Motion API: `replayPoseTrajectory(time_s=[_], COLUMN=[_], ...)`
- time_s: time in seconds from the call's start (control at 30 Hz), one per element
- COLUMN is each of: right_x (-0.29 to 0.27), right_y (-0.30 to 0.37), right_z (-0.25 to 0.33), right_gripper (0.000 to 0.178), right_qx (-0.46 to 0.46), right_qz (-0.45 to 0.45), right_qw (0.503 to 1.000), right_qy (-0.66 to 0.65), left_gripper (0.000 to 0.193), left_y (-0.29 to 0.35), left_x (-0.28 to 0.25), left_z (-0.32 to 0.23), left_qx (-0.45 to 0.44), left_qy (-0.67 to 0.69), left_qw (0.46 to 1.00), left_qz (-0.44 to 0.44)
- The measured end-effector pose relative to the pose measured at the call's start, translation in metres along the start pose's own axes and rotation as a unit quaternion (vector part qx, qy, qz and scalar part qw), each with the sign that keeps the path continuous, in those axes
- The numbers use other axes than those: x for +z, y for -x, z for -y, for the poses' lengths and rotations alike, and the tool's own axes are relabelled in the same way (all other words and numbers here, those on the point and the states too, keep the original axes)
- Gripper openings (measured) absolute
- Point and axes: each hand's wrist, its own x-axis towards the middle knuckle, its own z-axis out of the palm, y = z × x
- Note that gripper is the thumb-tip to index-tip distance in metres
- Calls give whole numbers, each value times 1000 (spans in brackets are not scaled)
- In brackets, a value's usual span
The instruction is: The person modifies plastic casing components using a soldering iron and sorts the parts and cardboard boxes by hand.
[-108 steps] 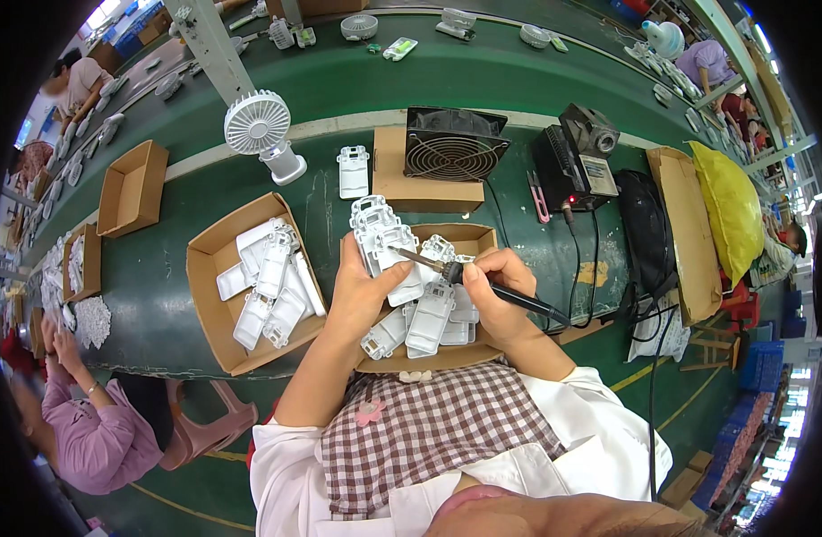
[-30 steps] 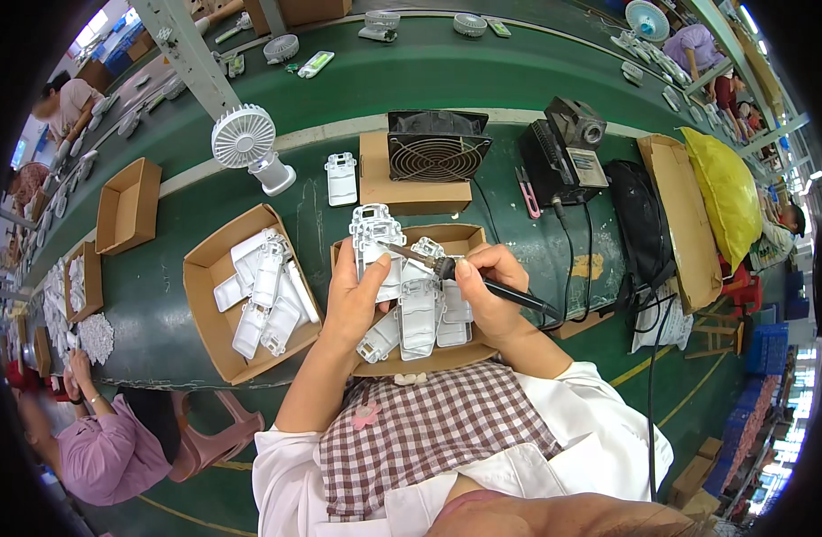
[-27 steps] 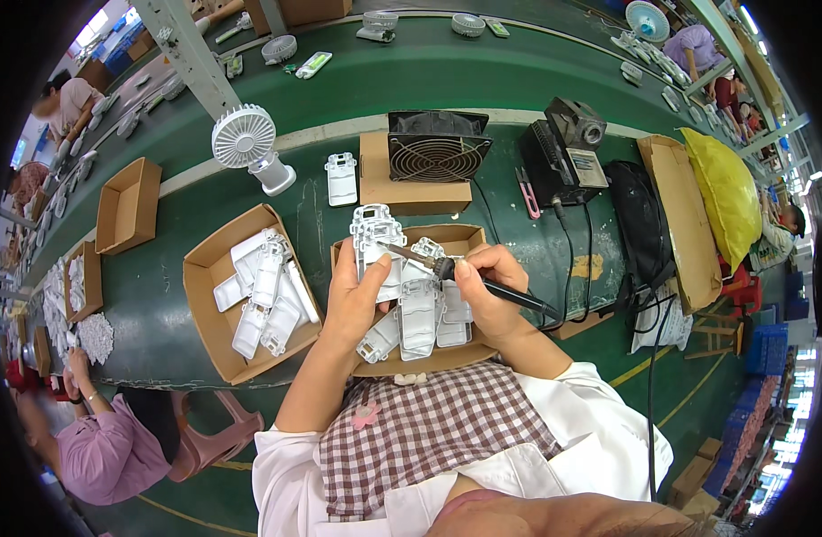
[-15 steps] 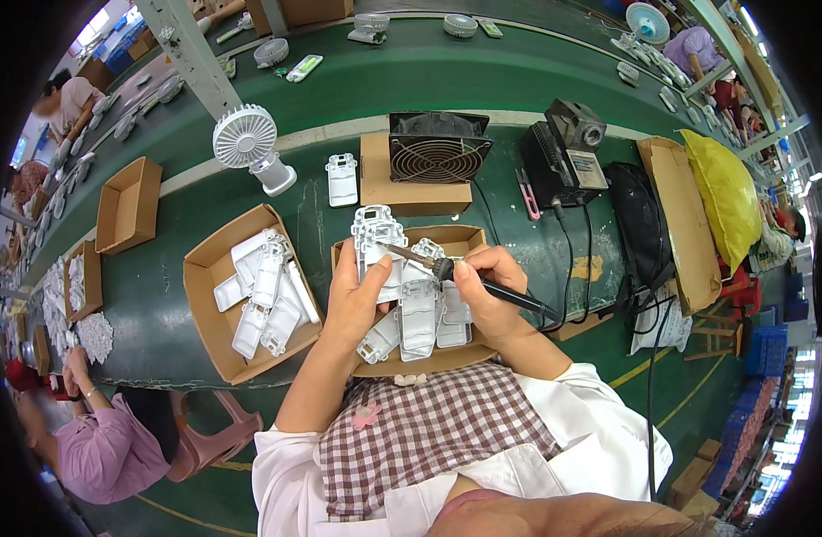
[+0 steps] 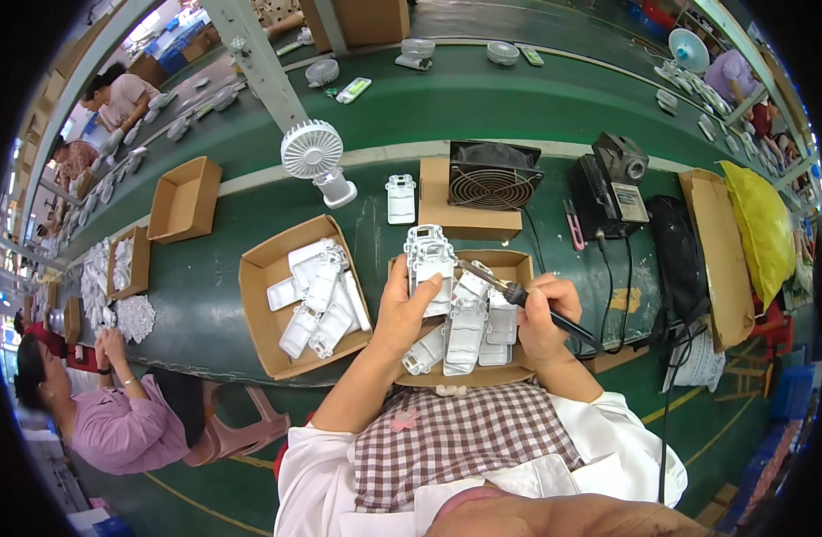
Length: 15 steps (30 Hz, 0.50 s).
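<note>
The left grip (image 5: 402,304) is closed around a white case (image 5: 429,251), its thumb across the lower face, above a box (image 5: 518,266) of other cases (image 5: 466,327). The right grip (image 5: 545,327) is wrapped around a soldering iron (image 5: 516,293), whose metal shank slants up and left to the held case; whether the tip touches it is hard to tell. Left of the left grip, a second box (image 5: 255,286) holds more white cases (image 5: 321,288). Beyond the grips, on the counter (image 5: 205,286), stand a white fan (image 5: 312,150), a black fan (image 5: 493,183) on a carton (image 5: 433,197), and, farther right, a black station (image 5: 599,201).
</note>
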Motion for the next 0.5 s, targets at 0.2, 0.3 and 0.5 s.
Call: replayPoseTrajectory(time_s=[0.2,0.3,0.5], right_x=[-2,-3,-1], right_y=[2,2,0], right_z=[3,3,0], right_gripper=[11,10,13], right_qx=[17,14,-21], right_qz=[-23,-15,4], right_qw=[998,999,1000], right_qy=[-48,-45,3], left_gripper=[43,48,45], left_y=[1,3,6], left_x=[-3,-1,10], left_z=[3,3,-3], left_qx=[21,9,64], left_qy=[12,-7,-205], left_qw=[999,998,976], left_qz=[37,56,-16])
